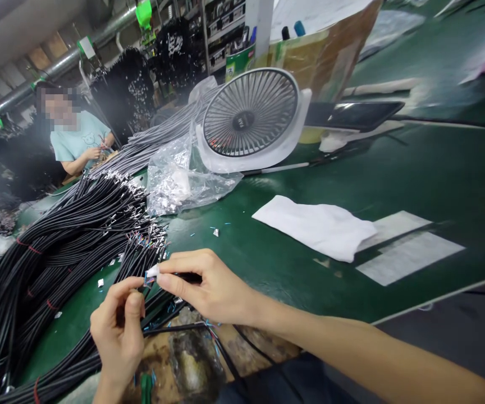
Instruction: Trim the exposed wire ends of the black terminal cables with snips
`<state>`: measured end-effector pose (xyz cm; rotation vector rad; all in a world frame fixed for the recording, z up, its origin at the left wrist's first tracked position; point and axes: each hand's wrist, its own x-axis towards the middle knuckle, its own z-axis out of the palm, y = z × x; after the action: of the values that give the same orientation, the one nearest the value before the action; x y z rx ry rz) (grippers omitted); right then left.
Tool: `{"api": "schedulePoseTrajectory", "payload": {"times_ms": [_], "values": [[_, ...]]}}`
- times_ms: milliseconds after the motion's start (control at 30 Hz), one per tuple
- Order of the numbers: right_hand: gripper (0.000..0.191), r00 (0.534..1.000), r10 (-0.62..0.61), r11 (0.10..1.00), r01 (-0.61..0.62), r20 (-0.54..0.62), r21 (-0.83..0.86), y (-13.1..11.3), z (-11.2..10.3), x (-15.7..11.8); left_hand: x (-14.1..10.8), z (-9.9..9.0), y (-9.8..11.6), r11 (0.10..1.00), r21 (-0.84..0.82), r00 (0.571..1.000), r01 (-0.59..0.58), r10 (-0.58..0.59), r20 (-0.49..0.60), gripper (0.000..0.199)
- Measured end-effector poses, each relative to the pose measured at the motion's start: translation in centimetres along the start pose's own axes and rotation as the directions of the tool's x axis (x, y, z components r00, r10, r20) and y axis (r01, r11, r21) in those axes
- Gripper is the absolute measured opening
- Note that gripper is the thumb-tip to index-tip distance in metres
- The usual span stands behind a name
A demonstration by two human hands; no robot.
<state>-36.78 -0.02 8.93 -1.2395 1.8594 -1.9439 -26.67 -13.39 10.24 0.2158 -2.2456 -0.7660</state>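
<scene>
My right hand pinches a small white connector between thumb and forefinger, with a black cable running back under the fingers. My left hand is closed right beside it, fingertips pinching the thin coloured wire ends at the connector. Both hands hover over the near edge of the green table. A big heap of black cables with stripped, tinned ends lies just left of the hands.
A white desk fan stands behind, with a crumpled clear plastic bag beside it. A white cloth lies to the right. A phone rests further back. A co-worker sits at the far left end.
</scene>
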Motion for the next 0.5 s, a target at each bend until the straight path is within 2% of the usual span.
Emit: {"api": "schedulePoseTrajectory", "payload": {"times_ms": [167,333,500], "values": [[0.025,1.0,0.01,1.0,-0.01,-0.009,0.02,0.0,0.0,0.1,0.1,-0.2,-0.6,0.988,0.078,0.989,-0.132,0.126,0.079,0.014],[0.028,0.998,-0.005,1.0,0.003,-0.066,-0.027,0.1,0.3,0.0,-0.1,0.0,-1.2,0.982,0.158,0.994,-0.107,0.11,-0.005,0.012],[0.023,0.991,-0.052,0.997,0.045,-0.124,-0.062,0.6,0.6,-0.3,-0.2,-0.2,-1.5,0.969,0.224,0.994,-0.106,0.106,0.01,0.009]]}}
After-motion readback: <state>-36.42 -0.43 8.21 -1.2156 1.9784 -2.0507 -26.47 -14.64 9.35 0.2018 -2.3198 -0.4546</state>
